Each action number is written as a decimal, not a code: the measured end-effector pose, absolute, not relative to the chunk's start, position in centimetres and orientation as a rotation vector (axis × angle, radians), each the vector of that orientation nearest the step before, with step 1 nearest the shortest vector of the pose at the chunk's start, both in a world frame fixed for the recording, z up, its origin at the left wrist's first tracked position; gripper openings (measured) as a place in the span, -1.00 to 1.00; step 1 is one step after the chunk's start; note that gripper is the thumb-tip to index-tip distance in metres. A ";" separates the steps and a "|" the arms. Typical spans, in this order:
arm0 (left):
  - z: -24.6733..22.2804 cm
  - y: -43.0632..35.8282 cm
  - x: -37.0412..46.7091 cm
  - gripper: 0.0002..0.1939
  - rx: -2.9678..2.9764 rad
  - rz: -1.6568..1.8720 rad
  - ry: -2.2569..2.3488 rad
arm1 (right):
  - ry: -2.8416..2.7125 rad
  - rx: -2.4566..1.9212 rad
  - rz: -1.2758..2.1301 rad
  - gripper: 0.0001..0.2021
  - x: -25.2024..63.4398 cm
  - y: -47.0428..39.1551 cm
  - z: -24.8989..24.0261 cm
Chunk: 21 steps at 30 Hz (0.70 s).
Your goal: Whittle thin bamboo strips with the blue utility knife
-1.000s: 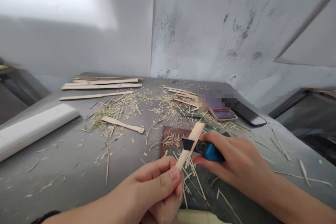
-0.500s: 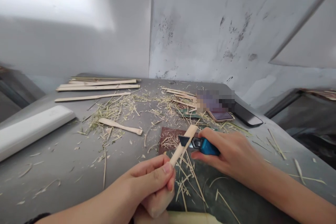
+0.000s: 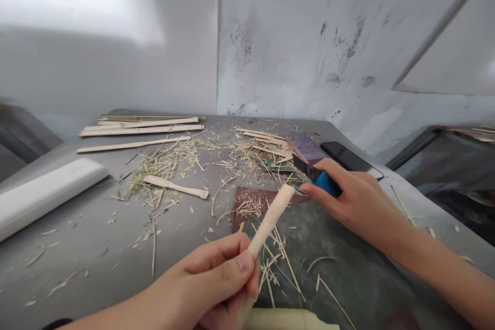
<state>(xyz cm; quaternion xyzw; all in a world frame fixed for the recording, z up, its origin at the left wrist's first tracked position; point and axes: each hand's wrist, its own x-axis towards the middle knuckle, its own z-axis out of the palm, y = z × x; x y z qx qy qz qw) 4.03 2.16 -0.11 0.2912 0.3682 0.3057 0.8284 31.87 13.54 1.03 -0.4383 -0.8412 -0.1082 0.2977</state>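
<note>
Pinched in my left hand (image 3: 224, 278) is a pale bamboo strip (image 3: 271, 215), slanting up and away to the right, its far end wider than its middle. My right hand (image 3: 351, 201) is closed around a blue-handled utility knife (image 3: 325, 181). The blade points up and left, apart from the strip, close to a phone with a purplish screen (image 3: 311, 149). Below the strip lies a dark green mat (image 3: 332, 247) with thin shavings on it. A thick pale green bamboo piece (image 3: 290, 319) shows at the bottom edge, partly hidden by my left hand.
Several long bamboo strips (image 3: 143, 129) lie at the back left, and a shaped strip (image 3: 176, 186) rests among shavings (image 3: 166, 162). A white oblong case (image 3: 50, 196) sits at left. A black phone (image 3: 350, 159) lies at right. Behind the grey table (image 3: 112, 237) stands a stained wall (image 3: 294, 36).
My right hand has moved the knife off the bamboo strip, up and to the right. The strip stays in my left hand, its face now turned more toward me.
</note>
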 end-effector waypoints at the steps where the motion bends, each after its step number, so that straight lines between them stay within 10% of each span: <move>1: 0.2 2.3 4.1 -0.50 0.631 0.677 0.779 | -2.249 -1.150 -0.244 -0.57 31.4 13.1 0.6; 21: 1.2 2.7 2.6 -0.39 0.666 0.420 0.723 | -2.488 -0.750 -0.110 -0.59 29.7 9.6 0.1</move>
